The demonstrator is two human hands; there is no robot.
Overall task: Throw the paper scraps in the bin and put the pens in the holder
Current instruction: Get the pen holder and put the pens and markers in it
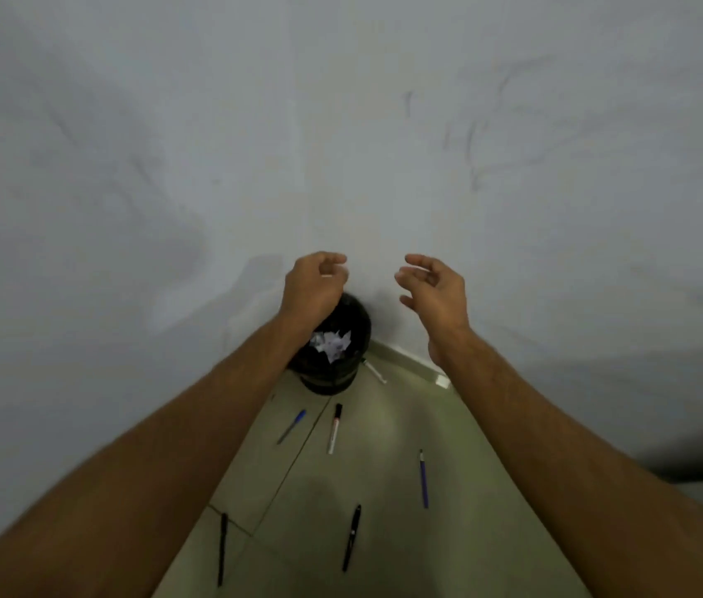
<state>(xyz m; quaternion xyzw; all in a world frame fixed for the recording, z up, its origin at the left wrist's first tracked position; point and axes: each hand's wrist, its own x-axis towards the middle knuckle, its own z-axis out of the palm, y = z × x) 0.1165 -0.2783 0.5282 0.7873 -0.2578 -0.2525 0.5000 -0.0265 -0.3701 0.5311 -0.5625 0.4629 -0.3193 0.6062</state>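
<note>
Forearms reach over the floor (384,468); the left hand (314,284) and right hand (436,295) hover above the bin (360,325), loosely curled, empty. Scraps (331,344) lie inside it. Pens (352,537), on our side of the bin, point roughly towards it; we see no holder.

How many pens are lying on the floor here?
6: white pen beside the bin, blue-capped pen and marker just nearer, blue pen at right, black pen near middle, thin black pen near left. The arms may hide others.
</note>
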